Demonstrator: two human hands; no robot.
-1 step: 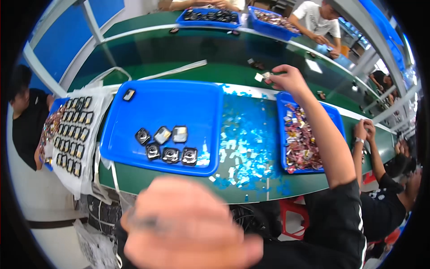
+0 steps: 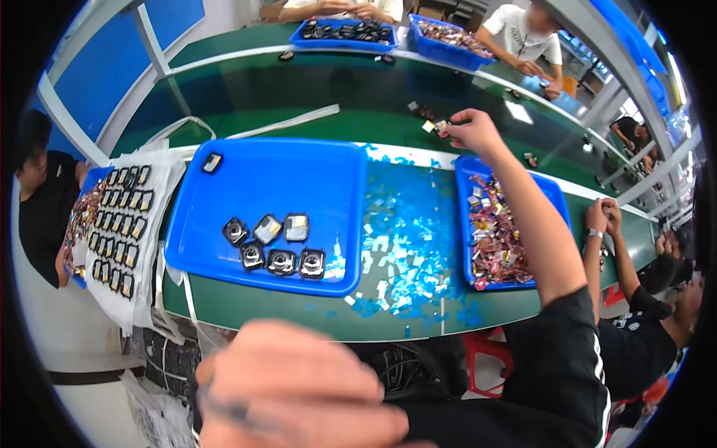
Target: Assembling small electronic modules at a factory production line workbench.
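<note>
Two hands (image 2: 295,388), left one blurred

We logged a black-shirted person (image 2: 54,213) at far left and a white-shirted person (image 2: 517,28) upper right. At the back we noted a blue bin of black parts (image 2: 343,46) beside another blue bin of mixed bits (image 2: 447,57). Also tagged: blue wall panel (image 2: 104,75), metal post (image 2: 151,41), red stool (image 2: 476,345) lower right, crumpled clear plastic (image 2: 158,411) low left.

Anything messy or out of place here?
Blue scraps litter the green table beside the large blue tray, loose rather than contained. One black square part sits alone in that tray's far left corner, apart from six others.
</note>
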